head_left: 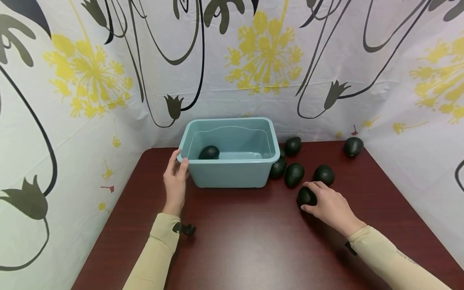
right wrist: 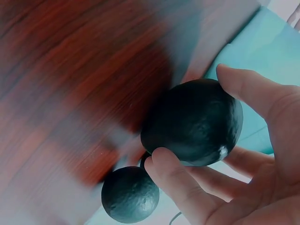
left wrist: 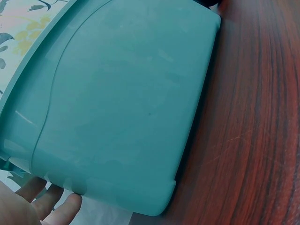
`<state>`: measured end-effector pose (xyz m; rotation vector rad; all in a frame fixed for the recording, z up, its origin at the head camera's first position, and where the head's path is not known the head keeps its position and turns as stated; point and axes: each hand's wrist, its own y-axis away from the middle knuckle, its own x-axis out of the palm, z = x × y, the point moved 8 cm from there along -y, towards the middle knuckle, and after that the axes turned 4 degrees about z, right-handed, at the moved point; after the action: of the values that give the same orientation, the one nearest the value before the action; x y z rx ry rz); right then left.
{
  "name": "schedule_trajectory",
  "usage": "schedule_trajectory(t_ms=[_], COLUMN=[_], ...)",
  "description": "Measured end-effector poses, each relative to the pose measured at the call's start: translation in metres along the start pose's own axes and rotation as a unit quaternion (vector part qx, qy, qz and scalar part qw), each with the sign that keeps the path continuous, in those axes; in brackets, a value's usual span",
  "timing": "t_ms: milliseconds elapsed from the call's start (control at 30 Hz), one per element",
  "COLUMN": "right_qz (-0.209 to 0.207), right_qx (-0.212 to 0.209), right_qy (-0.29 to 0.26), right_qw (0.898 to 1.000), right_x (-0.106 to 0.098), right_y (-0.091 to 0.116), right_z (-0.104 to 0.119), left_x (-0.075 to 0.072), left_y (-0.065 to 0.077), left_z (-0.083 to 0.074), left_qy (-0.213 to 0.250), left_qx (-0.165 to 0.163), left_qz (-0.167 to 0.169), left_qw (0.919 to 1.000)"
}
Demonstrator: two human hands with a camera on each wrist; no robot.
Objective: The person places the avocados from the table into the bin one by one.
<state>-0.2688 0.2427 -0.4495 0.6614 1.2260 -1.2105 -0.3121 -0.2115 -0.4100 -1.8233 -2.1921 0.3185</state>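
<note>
A light blue plastic bin (head_left: 230, 174) stands at the back of the table. My left hand (head_left: 175, 188) grips its front left corner just below the rim, the thumb in front and the fingers round the side. In the left wrist view, the fingertips lie against the bin's wall (left wrist: 126, 103). My right hand (head_left: 331, 208) holds a dark green avocado (head_left: 306, 197) between thumb and fingers, right of the bin. The right wrist view shows this avocado (right wrist: 194, 122) close up, with fingers on both sides. Another avocado (head_left: 209, 152) lies inside the bin at the left.
Several avocados lie right of the bin, including one (head_left: 294, 175) near its corner and one (head_left: 324, 174) just behind my right hand. Another avocado (head_left: 353, 147) sits at the table's back right corner. Patterned white cloth (head_left: 239, 96) hangs around the dark red table (head_left: 246, 241).
</note>
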Motion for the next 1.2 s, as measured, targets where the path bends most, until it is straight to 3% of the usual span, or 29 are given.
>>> schedule_trajectory(t_ms=[600, 1200], right_qz=[-0.017, -0.015], right_qx=[-0.031, -0.015], right_qy=[0.008, 0.011], right_qw=[0.999, 1.000], right_x=[0.0007, -0.0039], right_y=[-0.0006, 0.0021], right_z=[0.0044, 0.0027], left_x=[-0.0002, -0.0012], left_y=[-0.0010, -0.0001], left_z=[-0.0015, -0.0014], left_qy=[-0.006, -0.006], left_qx=[0.003, 0.004], left_qz=[0.002, 0.002], left_qw=[1.0000, 1.0000])
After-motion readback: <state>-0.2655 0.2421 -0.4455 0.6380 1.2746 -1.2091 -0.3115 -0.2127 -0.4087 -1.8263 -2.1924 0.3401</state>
